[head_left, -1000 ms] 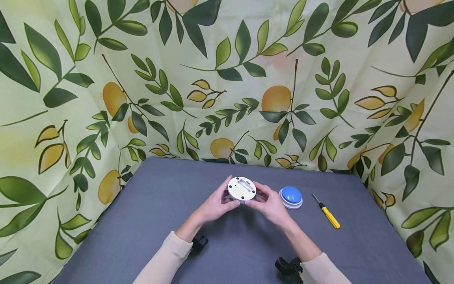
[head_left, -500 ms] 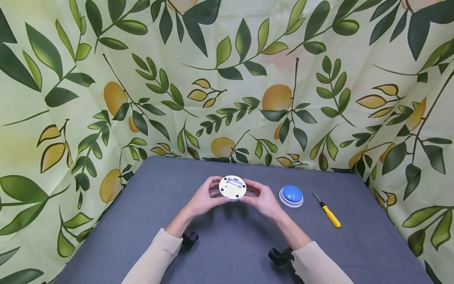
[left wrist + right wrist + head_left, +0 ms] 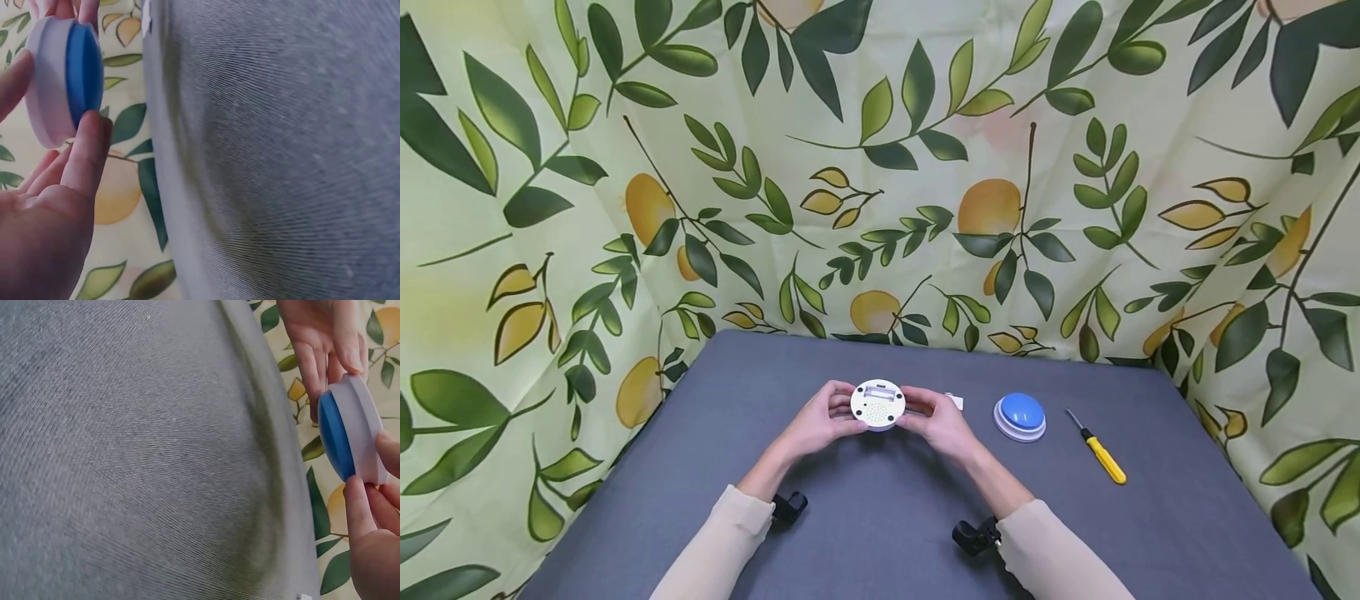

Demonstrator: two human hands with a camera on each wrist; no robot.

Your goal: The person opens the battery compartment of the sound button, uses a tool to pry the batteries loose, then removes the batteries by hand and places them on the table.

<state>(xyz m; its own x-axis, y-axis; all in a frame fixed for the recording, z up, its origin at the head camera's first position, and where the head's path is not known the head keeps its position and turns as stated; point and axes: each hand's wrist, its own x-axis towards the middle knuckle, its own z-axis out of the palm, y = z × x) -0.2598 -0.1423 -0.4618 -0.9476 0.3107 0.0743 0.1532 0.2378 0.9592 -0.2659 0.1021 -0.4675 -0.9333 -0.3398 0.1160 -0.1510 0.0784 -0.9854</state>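
Both hands hold a round push button (image 3: 878, 415) up over the table, its white underside facing the head camera. A long open recess like a battery compartment, small dark feet and a patch of little holes show on that underside. In the left wrist view the button's blue dome (image 3: 85, 72) points away from me, toward the far side. My left hand (image 3: 815, 427) pinches the rim from the left, thumb on the white base (image 3: 47, 87). From the right, my right hand (image 3: 943, 427) grips the opposite rim, with a fingertip at the blue dome in the right wrist view.
A second blue-and-white push button (image 3: 1021, 414) sits dome up on the grey table (image 3: 760, 375), right of my hands. Farther right lies a yellow-handled screwdriver (image 3: 1099, 450). Partly hidden behind my right hand is a small white piece (image 3: 955, 401). Leaf-patterned cloth (image 3: 880, 183) surrounds the table.
Both hands have carried the button leftward and turned it, so its recess lies nearly level. The small white piece behind my right hand has come into view.
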